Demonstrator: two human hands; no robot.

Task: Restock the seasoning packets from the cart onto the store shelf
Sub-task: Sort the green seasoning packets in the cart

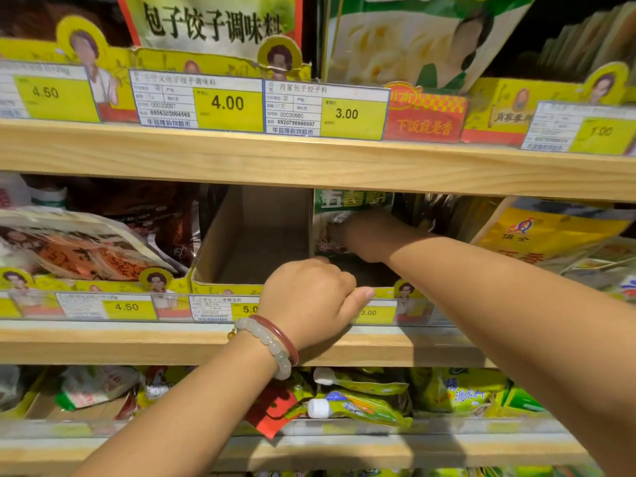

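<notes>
While left hand (311,297) grips the box's front edge (227,287), right hand (361,235) pinching green packet (347,208), open room leftward.

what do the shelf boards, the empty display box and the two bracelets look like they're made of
Shelf boards: light unpainted wood, matte, visible grain.
Empty display box: plain brown cardboard inside, dull, with a printed yellow front lip.
Bead bracelet: pale, translucent, glossy round beads, possibly jade or glass.
Red bangle: smooth, glossy ring; stone, resin or glass, cannot tell which.

Light falls bright on the wooden shelf edge (309,160); behind it the recesses go dark. Price tags above it blur leftward, and edges bow.
</notes>
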